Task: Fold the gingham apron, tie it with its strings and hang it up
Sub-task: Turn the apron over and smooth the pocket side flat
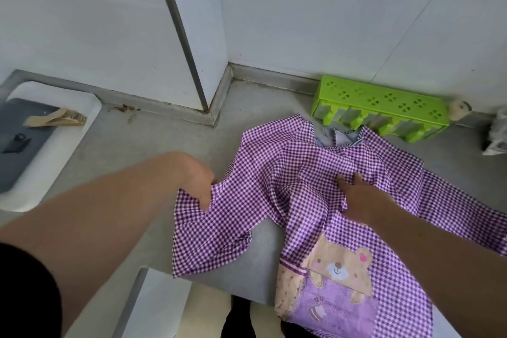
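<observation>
A purple-and-white gingham apron (pixel 296 167) with sleeves lies spread on the grey counter (pixel 153 145), its neck opening toward the wall and a bear pocket (pixel 337 277) hanging over the front edge. My left hand (pixel 197 175) pinches the cloth of the left sleeve near its upper edge. Flat on the apron's chest rests my right hand (pixel 359 197), fingers spread, pressing the cloth down. The right sleeve runs off toward the right edge of the view. No strings can be made out.
A green plastic rack (pixel 384 101) stands against the white wall behind the apron. A white sink (pixel 55 151) with a dark basin and a brush lies at the left. A small round figure (pixel 461 112) and a crumpled bag (pixel 498 137) sit at far right.
</observation>
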A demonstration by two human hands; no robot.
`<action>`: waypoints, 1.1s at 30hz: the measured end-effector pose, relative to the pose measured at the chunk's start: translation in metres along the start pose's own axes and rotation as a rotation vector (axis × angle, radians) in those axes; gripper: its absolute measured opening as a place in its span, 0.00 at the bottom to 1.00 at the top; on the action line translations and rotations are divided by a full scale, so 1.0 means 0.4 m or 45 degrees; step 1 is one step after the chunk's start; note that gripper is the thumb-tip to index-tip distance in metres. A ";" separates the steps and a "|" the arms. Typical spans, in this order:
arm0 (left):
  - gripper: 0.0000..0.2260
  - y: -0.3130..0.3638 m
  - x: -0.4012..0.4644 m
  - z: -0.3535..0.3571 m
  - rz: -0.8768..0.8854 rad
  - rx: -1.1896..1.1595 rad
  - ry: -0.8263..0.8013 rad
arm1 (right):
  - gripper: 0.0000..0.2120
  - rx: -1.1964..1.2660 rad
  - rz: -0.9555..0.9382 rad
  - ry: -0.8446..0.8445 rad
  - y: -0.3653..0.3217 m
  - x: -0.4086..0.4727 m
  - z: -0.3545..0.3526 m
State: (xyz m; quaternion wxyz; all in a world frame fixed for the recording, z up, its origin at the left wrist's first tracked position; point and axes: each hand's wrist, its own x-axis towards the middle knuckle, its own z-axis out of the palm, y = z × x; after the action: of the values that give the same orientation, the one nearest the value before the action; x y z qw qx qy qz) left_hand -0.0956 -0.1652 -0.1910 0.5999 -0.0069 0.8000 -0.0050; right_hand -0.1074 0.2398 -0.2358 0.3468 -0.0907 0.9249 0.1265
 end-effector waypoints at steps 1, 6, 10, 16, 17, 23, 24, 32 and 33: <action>0.24 -0.003 0.033 0.023 -0.043 0.001 0.034 | 0.46 0.000 0.002 0.004 0.001 -0.001 0.001; 0.19 -0.050 0.031 0.022 -0.243 -0.194 0.405 | 0.45 -0.018 0.002 0.029 0.000 -0.005 0.006; 0.15 -0.133 -0.038 -0.050 -0.439 -0.263 0.667 | 0.44 -0.015 0.008 0.026 -0.002 -0.005 0.005; 0.06 -0.046 -0.141 -0.053 -0.352 0.089 1.207 | 0.45 -0.019 0.040 -0.001 -0.012 -0.001 0.000; 0.10 -0.025 -0.140 -0.040 -0.223 0.215 1.283 | 0.45 -0.018 0.043 0.000 -0.013 -0.003 -0.002; 0.09 0.103 -0.089 0.071 0.442 0.443 0.785 | 0.43 0.162 0.044 0.078 -0.015 -0.051 0.006; 0.10 0.135 -0.079 0.089 0.445 0.359 0.673 | 0.42 0.166 0.052 0.161 -0.019 -0.068 0.010; 0.10 0.313 0.043 0.227 0.301 0.061 0.326 | 0.54 0.249 -0.161 0.125 -0.009 -0.128 0.111; 0.11 0.338 0.043 0.233 0.289 -0.005 0.344 | 0.56 0.260 -0.192 0.098 0.008 -0.129 0.123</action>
State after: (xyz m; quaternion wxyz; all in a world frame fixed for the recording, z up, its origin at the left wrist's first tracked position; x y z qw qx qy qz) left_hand -0.0115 -0.0301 -0.2358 0.4837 0.0830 0.8690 0.0633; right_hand -0.0395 0.2616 -0.2368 0.3270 -0.1289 0.9362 0.0014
